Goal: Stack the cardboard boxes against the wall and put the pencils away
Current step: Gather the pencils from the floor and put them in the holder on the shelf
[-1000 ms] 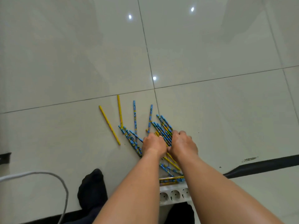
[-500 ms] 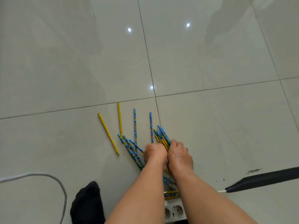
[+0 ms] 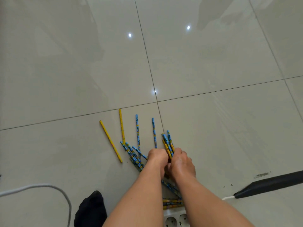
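Observation:
Several blue and yellow pencils [image 3: 137,133] lie fanned out on the tiled floor. My left hand [image 3: 157,158] and my right hand [image 3: 181,163] sit side by side over the pile, fingers curled down around a bundle of pencils [image 3: 168,142] whose ends stick out beyond my knuckles. A yellow pencil [image 3: 110,140] lies apart at the far left. More pencils [image 3: 172,202] lie under my forearms near the bottom. No cardboard boxes are in view.
A white power strip [image 3: 173,220] sits at the bottom edge between my arms. A grey cable [image 3: 54,189] loops at the lower left, beside my foot in a black sock [image 3: 91,208]. A black cable cover [image 3: 268,184] runs along the floor at right.
My two hands have drawn closer together and pulled back toward me, squeezing the middle pencils into a tighter bundle. The view has tilted forward slightly.

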